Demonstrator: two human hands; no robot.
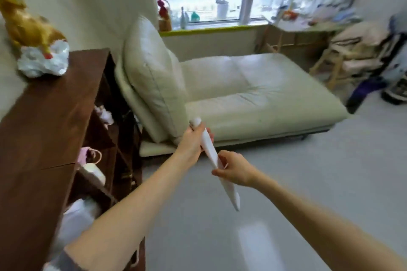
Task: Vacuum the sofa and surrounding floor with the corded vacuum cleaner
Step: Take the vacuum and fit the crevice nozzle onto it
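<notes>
Left of the sofa (253, 94): dark shelf (55, 127). In front of sofa, left hand (191, 145) grips white vacuum tube (213, 156), right hand (233, 171) pinches it lower. Vacuum body not seen. Sofa & floor (286, 182) prob. not cleaned yet.

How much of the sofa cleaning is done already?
Nothing looks vacuumed yet. Right now both hands grip a white nozzle piece: the left hand near its rounded top, the right hand lower down. No vacuum body or cord is in view, so this looks like setup. The cream sofa and the grey floor are still to do.
</notes>
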